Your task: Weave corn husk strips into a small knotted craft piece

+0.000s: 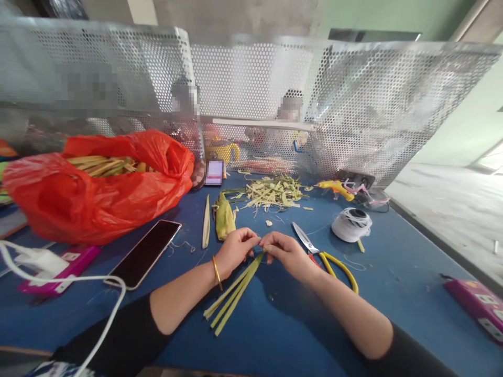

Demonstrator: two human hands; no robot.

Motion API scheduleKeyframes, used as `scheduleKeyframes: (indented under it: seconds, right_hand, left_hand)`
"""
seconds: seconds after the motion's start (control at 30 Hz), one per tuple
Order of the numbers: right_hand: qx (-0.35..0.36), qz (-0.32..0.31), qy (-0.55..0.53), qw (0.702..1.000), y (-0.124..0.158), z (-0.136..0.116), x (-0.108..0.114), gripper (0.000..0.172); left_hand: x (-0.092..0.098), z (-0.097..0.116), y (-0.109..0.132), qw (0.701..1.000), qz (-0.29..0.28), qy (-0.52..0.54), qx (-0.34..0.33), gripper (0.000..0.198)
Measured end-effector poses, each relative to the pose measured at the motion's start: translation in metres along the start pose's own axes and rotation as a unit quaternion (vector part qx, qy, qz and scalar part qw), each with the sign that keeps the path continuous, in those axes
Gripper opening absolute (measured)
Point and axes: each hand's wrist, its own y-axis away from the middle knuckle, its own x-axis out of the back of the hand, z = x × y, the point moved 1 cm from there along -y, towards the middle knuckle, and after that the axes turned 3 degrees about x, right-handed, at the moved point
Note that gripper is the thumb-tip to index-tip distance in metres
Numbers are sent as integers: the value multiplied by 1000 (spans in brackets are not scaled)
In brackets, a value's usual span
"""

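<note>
A small fan of pale green husk strips [237,297] lies on the blue tabletop, its strips gathered at the upper end under my fingertips. My left hand [236,248] is pinched closed at that gathered end, with a gold bangle on the wrist. Fingertip to fingertip with it, my right hand [283,252] is also pinched; whatever is between its fingers is too small to make out. Scissors [341,270] with yellow handles lie partly behind my right forearm, blades spread. A husk-covered corn cob [225,219] and a single husk piece [206,222] lie beyond my left hand.
On the left are a red plastic bag [98,201] of husks, a phone [146,255] and a purple power strip [74,268] with a white cable. Husk scraps [275,191], a white thread spool [351,225] and a yellow glue gun [337,189] lie before a perforated metal screen [251,73]; people sit behind it.
</note>
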Motion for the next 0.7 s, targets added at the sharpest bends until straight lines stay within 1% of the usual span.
scheduleKeyframes:
  seconds: [0.1, 0.17, 0.2, 0.27, 0.33, 0.4, 0.43, 0.47, 0.5, 0.53, 0.57, 0.6, 0.63, 0.67, 0.7]
  right_hand:
    - [10, 23, -30, 999, -1, 2, -3, 26]
    - [3, 26, -42, 999, -1, 3, -5, 29]
    - [-4, 20, -48, 999, -1, 3, -6, 29]
    - [-14, 2, -62, 998, -1, 3, -7, 29]
    - [-9, 1, -79, 997, -1, 0, -6, 28]
    - [7, 31, -96, 995, -2, -3, -4, 26]
    - [16, 53, -104, 993, -2, -4, -2, 25]
    - [25, 73, -111, 991, -2, -6, 1, 24]
    - [32, 89, -120, 988, -3, -7, 3, 24]
    - [38, 101, -129, 986, -3, -8, 5, 24]
    - [43, 110, -139, 983, -3, -9, 6, 24]
    - [47, 115, -148, 981, -3, -10, 8, 23]
    - [50, 118, -159, 979, -3, -11, 9, 23]
    - [52, 120, -171, 976, -3, -12, 10, 23]
    - [55, 122, -186, 973, -2, -14, 11, 23]
  left_hand:
    - [1, 1, 0, 992, 89, -54, -69, 14]
    - [1, 4, 0, 977, 126, -111, -129, 14]
    - [1, 6, 0, 970, 132, -136, -153, 13]
    - [-1, 10, 0, 961, 121, -166, -186, 13]
    - [-2, 14, -1, 963, 114, -155, -188, 11]
    - [-3, 17, 0, 973, 122, -111, -159, 5]
    - [-4, 18, 1, 981, 118, -81, -133, 10]
    - [-5, 19, 2, 990, 96, -50, -96, 17]
    - [-6, 20, 4, 997, 54, -18, -49, 23]
    - [-8, 21, 6, 1000, -8, 12, 6, 27]
    - [-10, 22, 8, 994, -76, 45, 64, 30]
    - [-11, 24, 10, 984, -120, 76, 108, 32]
    - [-11, 26, 11, 976, -141, 96, 134, 32]
    - [-12, 29, 12, 973, -143, 107, 144, 32]
    - [-12, 32, 11, 975, -132, 108, 140, 31]
